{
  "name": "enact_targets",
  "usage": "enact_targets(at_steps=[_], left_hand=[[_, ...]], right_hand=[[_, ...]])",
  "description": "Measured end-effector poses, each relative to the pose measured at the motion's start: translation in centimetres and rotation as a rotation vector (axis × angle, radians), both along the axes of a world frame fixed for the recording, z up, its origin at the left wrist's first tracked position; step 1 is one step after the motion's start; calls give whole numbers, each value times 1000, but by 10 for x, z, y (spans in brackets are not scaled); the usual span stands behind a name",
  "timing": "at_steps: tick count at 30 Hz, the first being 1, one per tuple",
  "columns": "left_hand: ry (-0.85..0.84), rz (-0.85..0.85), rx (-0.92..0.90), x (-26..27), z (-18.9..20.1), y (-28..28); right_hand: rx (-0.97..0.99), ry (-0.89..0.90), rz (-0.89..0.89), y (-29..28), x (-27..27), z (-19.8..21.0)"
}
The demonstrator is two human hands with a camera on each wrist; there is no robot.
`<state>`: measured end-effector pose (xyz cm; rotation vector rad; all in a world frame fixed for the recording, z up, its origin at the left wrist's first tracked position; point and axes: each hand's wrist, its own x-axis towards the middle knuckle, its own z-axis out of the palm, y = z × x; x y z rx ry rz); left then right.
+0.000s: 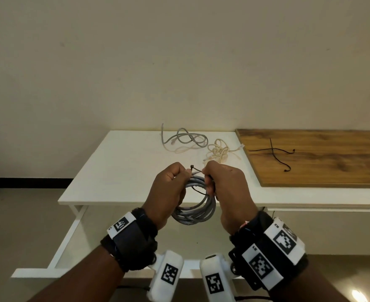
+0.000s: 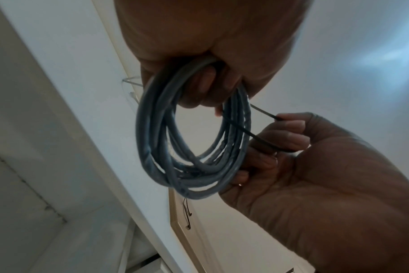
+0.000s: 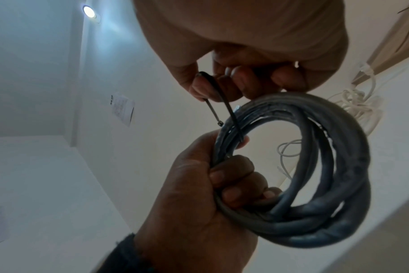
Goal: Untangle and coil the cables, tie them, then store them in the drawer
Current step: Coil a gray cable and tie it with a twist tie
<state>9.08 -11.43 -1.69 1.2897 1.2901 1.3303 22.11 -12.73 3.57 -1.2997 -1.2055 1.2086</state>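
A coiled grey cable [image 1: 192,212] hangs in the air over the front edge of the white table [image 1: 123,171]. My left hand [image 1: 180,177] grips the coil's upper left side, fingers curled through the loop [image 3: 315,175]. A thin black tie [image 1: 196,169] runs round the coil's top strands. My right hand [image 1: 209,179] pinches both strands of the tie [image 3: 223,97] between thumb and fingers, just right of the left hand. In the left wrist view the coil [image 2: 192,140] hangs from my left hand [image 2: 199,88], and the tie [image 2: 265,112] leads to my right hand [image 2: 290,140].
A loose tangled grey cable [image 1: 188,138] and a knotted cream cable [image 1: 220,150] lie at the back of the table. Black ties [image 1: 275,152] lie crossed on the wooden board [image 1: 321,166] to the right. A wall stands behind the table.
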Motion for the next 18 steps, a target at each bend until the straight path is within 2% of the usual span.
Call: enact_targets(at_steps=[10,18], left_hand=[[111,16,63,1,1,-3],[386,10,201,-1,-3,-3]], right_hand=[[-11,24,-2,1,0,-1],[20,-40,48,7,2,-11]])
